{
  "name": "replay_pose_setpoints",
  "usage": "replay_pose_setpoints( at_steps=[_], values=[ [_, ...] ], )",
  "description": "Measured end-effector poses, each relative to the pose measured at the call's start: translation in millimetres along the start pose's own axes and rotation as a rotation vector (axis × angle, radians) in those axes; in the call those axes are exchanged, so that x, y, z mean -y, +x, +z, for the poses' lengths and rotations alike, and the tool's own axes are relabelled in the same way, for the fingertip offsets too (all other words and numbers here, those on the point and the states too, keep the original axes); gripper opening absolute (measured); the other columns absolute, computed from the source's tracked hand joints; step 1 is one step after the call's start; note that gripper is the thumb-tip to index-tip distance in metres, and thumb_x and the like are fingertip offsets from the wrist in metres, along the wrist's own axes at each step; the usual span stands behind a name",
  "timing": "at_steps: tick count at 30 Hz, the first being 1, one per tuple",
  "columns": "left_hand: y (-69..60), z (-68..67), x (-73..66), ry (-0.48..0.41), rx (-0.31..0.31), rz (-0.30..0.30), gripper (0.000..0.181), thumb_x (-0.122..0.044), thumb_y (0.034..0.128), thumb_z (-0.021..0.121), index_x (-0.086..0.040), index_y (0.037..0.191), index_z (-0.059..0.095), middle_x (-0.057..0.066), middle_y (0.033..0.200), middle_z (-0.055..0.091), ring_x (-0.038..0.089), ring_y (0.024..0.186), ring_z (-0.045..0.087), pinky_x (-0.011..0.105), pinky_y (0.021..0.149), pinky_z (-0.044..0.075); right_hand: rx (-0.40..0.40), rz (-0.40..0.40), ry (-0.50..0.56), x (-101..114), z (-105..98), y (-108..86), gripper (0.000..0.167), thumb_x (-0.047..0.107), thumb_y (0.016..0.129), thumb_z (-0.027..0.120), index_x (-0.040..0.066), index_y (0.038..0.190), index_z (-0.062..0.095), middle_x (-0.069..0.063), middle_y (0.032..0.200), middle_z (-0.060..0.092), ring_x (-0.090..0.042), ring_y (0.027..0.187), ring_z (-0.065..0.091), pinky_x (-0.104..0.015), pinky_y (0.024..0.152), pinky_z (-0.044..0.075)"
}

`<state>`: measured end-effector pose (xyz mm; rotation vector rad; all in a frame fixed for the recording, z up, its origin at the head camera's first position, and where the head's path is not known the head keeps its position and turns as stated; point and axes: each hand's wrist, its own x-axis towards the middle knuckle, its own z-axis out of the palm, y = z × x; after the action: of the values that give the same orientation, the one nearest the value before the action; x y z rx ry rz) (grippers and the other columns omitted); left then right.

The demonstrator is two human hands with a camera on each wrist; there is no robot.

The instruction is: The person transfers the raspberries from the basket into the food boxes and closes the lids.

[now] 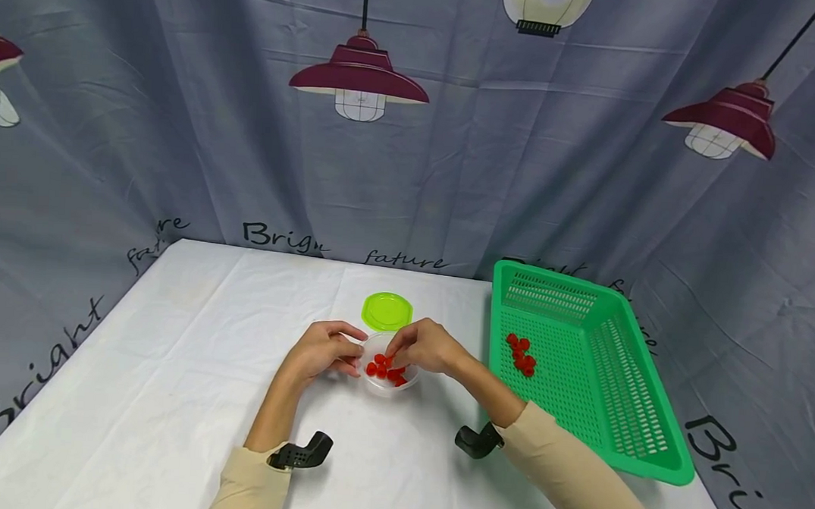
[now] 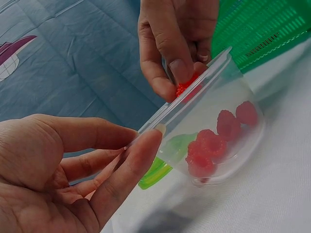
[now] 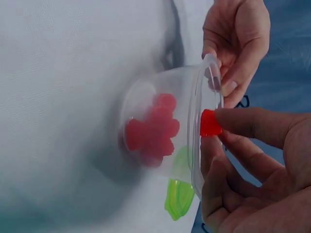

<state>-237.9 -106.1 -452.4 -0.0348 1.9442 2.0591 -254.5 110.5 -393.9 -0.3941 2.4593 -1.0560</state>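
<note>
A clear round bowl [image 1: 383, 387] with several red raspberries [image 1: 381, 372] stands on the white table. My left hand [image 1: 321, 350] pinches its left rim between thumb and fingers, as the left wrist view shows on the bowl [image 2: 243, 145]. At the bowl's mouth, my right hand [image 1: 431, 347] holds one red raspberry [image 3: 210, 123] between thumb and fingertips, just at the rim. Through the bowl's wall the other raspberries [image 3: 150, 131] show, lying at the bottom.
A light green lid [image 1: 387, 311] lies right behind the bowl. On the right stands a green perforated basket [image 1: 579, 391] with several red raspberries [image 1: 521, 356] near its left side. A grey curtain [image 1: 418, 171] hangs behind the white table [image 1: 170, 366].
</note>
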Motion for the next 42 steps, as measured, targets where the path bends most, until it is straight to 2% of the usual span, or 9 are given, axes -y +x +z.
replay_pose_setpoints(
  at_steps=[13,17,22,33,38,42],
  values=[
    [-0.2,-0.5,0.1,0.004,0.009,0.001,0.033,0.002,0.088,0.069,0.01,0.12,0.065,0.008,0.071,0.061,0.015,0.054,0.066,0.032,0.062,0.064,0.007,0.011,-0.019,-2.8,2.4,2.5,0.009,0.003,0.084,0.073,0.005,0.091,0.078,-0.002,0.087,0.074,-0.015,0.077,0.065,-0.031,0.077,0.06],
    [-0.7,-0.9,0.1,-0.001,0.01,-0.002,0.034,0.003,0.0891,0.068,0.011,0.122,0.063,0.008,0.071,0.061,0.015,0.055,0.065,0.033,0.062,0.064,-0.007,0.026,-0.012,-3.4,3.2,3.3,0.008,0.004,0.085,0.073,0.006,0.091,0.078,-0.001,0.086,0.074,-0.017,0.08,0.066,-0.029,0.076,0.058],
    [-0.4,-0.8,0.5,-0.011,0.011,-0.008,0.035,0.003,0.0892,0.068,0.012,0.123,0.062,0.008,0.07,0.061,0.015,0.056,0.065,0.033,0.062,0.064,-0.015,0.042,0.006,-3.3,2.3,3.9,0.011,0.005,0.085,0.073,0.005,0.095,0.077,-0.001,0.083,0.071,-0.016,0.081,0.063,-0.026,0.074,0.055],
    [0.1,-1.2,-0.6,-0.014,0.008,-0.007,0.036,0.003,0.0887,0.068,0.013,0.123,0.062,0.007,0.07,0.06,0.015,0.057,0.065,0.032,0.061,0.064,-0.009,0.055,0.019,-3.1,-1.5,5.1,0.018,0.007,0.084,0.074,0.005,0.102,0.077,-0.003,0.085,0.07,-0.016,0.082,0.062,-0.033,0.08,0.057],
    [-0.3,-1.1,-0.9,-0.003,0.006,-0.008,0.035,0.002,0.0888,0.069,0.011,0.122,0.063,0.008,0.072,0.061,0.015,0.057,0.065,0.032,0.062,0.064,0.02,0.067,0.056,0.0,-6.7,3.8,0.02,0.008,0.087,0.072,0.004,0.106,0.076,-0.004,0.087,0.073,-0.023,0.084,0.065,-0.039,0.085,0.06],
    [-0.4,-1.4,-1.1,0.013,0.005,-0.013,0.032,0.001,0.0889,0.069,0.009,0.12,0.065,0.008,0.072,0.061,0.016,0.055,0.066,0.032,0.063,0.064,0.013,0.087,0.08,6.3,-19.4,0.5,0.022,0.011,0.089,0.071,0.005,0.11,0.076,-0.005,0.092,0.074,-0.03,0.091,0.068,-0.034,0.082,0.062]
  ],
)
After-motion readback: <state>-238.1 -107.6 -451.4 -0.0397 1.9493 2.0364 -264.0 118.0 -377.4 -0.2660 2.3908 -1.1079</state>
